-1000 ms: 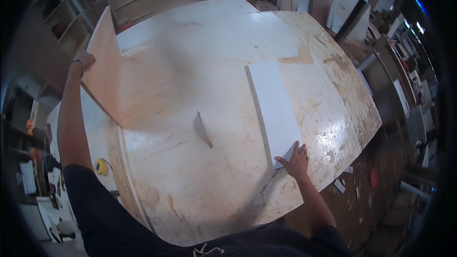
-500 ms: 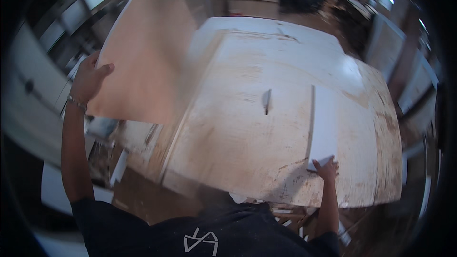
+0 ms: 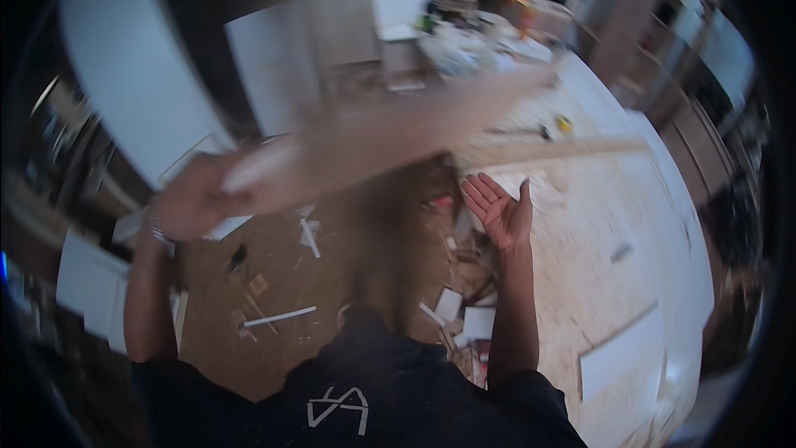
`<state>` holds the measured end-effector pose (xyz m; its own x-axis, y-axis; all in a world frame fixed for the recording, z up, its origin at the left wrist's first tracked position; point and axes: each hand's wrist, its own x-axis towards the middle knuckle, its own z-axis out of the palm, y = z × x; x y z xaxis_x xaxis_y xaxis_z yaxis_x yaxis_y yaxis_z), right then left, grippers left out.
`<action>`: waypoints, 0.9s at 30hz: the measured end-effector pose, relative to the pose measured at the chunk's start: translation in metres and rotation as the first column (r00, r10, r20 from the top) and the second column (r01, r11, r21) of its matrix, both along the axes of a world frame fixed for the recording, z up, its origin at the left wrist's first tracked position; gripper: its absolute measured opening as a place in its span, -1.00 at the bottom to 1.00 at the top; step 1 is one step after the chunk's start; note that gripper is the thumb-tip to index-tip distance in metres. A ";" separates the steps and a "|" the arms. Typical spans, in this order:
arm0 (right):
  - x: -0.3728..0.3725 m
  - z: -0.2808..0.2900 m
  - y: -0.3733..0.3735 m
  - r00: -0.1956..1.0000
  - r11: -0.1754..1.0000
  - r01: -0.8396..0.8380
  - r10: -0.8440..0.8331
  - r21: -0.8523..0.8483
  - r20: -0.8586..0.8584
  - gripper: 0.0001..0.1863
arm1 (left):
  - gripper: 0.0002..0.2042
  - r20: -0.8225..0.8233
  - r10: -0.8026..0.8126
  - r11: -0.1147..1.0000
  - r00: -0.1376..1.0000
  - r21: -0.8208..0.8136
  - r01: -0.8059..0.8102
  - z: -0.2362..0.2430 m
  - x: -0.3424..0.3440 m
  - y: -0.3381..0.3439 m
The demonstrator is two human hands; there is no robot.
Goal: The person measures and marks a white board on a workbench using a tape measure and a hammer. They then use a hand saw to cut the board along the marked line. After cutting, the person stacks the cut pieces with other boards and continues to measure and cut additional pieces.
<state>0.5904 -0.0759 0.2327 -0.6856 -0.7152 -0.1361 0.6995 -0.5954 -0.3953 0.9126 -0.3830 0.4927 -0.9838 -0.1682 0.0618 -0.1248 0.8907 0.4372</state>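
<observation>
**What things are made of**

The big board (image 3: 398,137) is pale wood, thin and matt, blurred here. The work table (image 3: 597,224) is rough chipboard with light and dark flecks. The white panel (image 3: 620,357) lying on it looks smooth. The floor (image 3: 274,257) is dull brown, with white scraps (image 3: 464,315) and wood bits.

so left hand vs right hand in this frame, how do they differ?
The left hand is closed on the end of a plywood sheet; the right hand is open, palm up, holding nothing. The left hand is motion-blurred, the right hand fairly sharp. The left hand sits over the scrap-strewn floor, the right hand near the edge of the worktable. Both are bare and raised in front of the person.
</observation>
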 end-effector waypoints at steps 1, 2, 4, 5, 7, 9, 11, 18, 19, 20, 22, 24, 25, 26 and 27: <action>0.005 -0.010 -0.040 0.998 0.998 -0.053 0.053 -0.016 0.045 -0.12 | -0.61 0.106 -0.039 0.995 0.994 -0.089 0.049 -0.017 0.026 -0.010; 0.004 -0.041 -0.068 0.992 0.980 -0.122 0.123 -0.155 -0.007 -0.17 | -0.58 0.173 -0.044 0.990 0.984 -0.125 0.066 -0.036 0.053 -0.015; 0.003 -0.141 -0.118 0.996 0.962 -0.080 0.086 -0.261 0.011 -0.27 | -0.52 0.189 -0.120 0.968 0.975 -0.194 0.157 -0.086 0.103 -0.037; 0.017 -0.182 -0.145 0.998 0.978 -0.059 0.054 -0.202 -0.034 -0.30 | -0.50 0.173 -0.156 0.958 0.972 -0.215 0.192 -0.111 0.131 -0.054; 0.049 -0.232 -0.210 0.978 0.996 -0.084 0.090 0.044 -0.186 -0.33 | -0.47 0.192 -0.126 0.957 0.973 -0.235 0.170 -0.153 0.182 -0.099; 0.069 -0.235 -0.274 0.917 0.852 -0.091 0.273 0.516 -0.289 -0.35 | -0.46 0.173 -0.085 0.973 0.981 -0.196 0.119 -0.190 0.241 -0.156; 0.113 -0.192 -0.352 0.848 0.627 -0.270 0.515 0.730 -0.128 -0.37 | -0.47 0.143 0.038 0.995 0.989 -0.095 -0.024 -0.252 0.309 -0.212; 0.243 -0.104 -0.609 0.299 0.582 -0.317 0.810 0.749 -0.504 -0.45 | -0.35 0.499 0.679 0.635 0.539 -0.030 -0.772 -0.495 0.418 -0.223; 0.278 -0.097 -0.653 0.039 0.531 -0.096 0.847 0.842 -0.530 -0.44 | -0.32 0.625 0.623 0.501 0.471 0.144 -0.854 -0.529 0.444 -0.217; 0.312 -0.092 -0.691 -0.227 0.508 0.141 0.852 0.850 -0.472 -0.43 | -0.34 0.631 0.642 0.322 0.435 0.292 -0.900 -0.564 0.469 -0.204; 0.343 -0.130 -0.758 -0.407 0.558 0.394 0.818 0.730 -0.406 -0.41 | -0.40 0.727 0.616 -0.115 0.304 0.465 -0.878 -0.600 0.514 -0.182; 0.322 -0.188 -0.837 -0.617 0.732 0.349 0.649 0.585 -0.445 -0.40 | -0.47 0.818 0.565 -0.484 0.109 0.435 -0.759 -0.613 0.556 -0.168; 0.316 -0.209 -0.874 -0.713 0.808 0.285 0.538 0.515 -0.450 -0.40 | -0.49 0.829 0.559 -0.613 -0.015 0.401 -0.681 -0.618 0.585 -0.141; 0.322 -0.220 -0.910 -0.720 0.781 0.258 0.548 0.569 -0.426 -0.39 | -0.57 0.763 0.631 -0.761 -0.139 0.574 -0.302 -0.644 0.626 -0.084; 0.321 -0.230 -0.945 -0.722 0.751 0.252 0.566 0.610 -0.399 -0.39 | -0.65 0.654 0.711 -0.696 -0.259 0.599 -0.396 -0.646 0.649 -0.052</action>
